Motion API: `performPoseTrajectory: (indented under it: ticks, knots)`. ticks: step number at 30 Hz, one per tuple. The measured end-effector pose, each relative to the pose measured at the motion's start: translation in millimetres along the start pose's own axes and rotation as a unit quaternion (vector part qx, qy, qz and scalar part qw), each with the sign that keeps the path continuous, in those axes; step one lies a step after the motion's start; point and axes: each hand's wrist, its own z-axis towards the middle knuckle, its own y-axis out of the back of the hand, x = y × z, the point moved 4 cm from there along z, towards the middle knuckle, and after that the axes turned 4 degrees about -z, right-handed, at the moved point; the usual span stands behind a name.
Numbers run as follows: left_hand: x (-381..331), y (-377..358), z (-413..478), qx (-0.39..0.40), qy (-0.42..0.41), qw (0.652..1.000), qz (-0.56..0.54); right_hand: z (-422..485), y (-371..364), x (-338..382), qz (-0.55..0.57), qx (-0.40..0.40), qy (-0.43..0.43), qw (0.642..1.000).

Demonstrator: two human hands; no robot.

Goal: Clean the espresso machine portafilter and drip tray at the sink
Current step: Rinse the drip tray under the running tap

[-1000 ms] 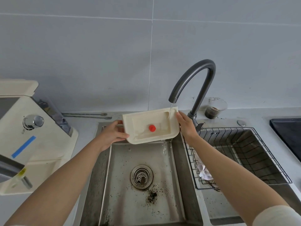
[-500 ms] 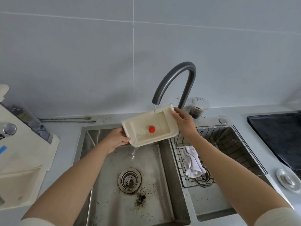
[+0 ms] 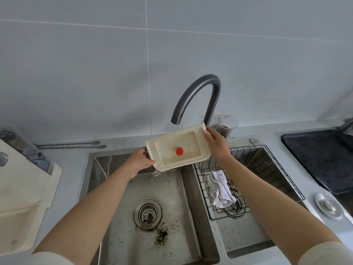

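Observation:
The cream drip tray (image 3: 191,139), with a red float (image 3: 179,151) in its well, is held over the left sink basin (image 3: 122,188) under the dark curved faucet (image 3: 198,90). A thin stream of water falls into the tray and spills off its lower left corner. My left hand (image 3: 138,161) grips the tray's left end. My right hand (image 3: 215,143) grips its right end. The tray tilts down to the left. The cream espresso machine (image 3: 21,190) stands at the left edge. No portafilter shows.
Coffee grounds lie around the drain (image 3: 148,214). A black wire basket (image 3: 267,169) with a white cloth (image 3: 221,190) sits in the right basin. A glass with coffee (image 3: 227,126) stands behind the faucet, long spoons (image 3: 76,144) by the wall, a dark tray (image 3: 321,159) and metal lid (image 3: 329,206) at right.
The tray has tilted further down at its left end, so water now pours off that corner. The view has shifted right; most of the espresso machine has left the frame.

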Motion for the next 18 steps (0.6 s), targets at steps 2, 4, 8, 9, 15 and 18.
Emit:
performPoseTrajectory:
  ticks: [2, 4, 8, 9, 15, 18]
  knots:
    - [-2, -1, 1, 0.009, 0.005, 1.0, 0.008, 1, 2, -2, -0.019, -0.007, -0.009, 1.0]
    - [-5, -2, 1, 0.015, 0.008, 1.0, 0.019, 2, 4, -3, -0.032, -0.021, -0.021, 0.999]
    - [-12, -7, 2, 0.029, 0.004, 0.999, 0.03, 6, 11, -2, -0.061, -0.051, -0.023, 0.997]
    - [-13, -9, 3, 0.034, 0.003, 0.999, 0.03, 7, 12, -1, -0.07, -0.06, -0.016, 0.996]
    - [-12, -8, 3, 0.051, 0.009, 0.999, 0.012, 7, 15, 4, -0.098, -0.078, -0.01, 0.992]
    - [-9, 5, 2, 0.042, 0.013, 0.999, -0.023, 7, 5, 3, -0.092, -0.062, -0.013, 0.994]
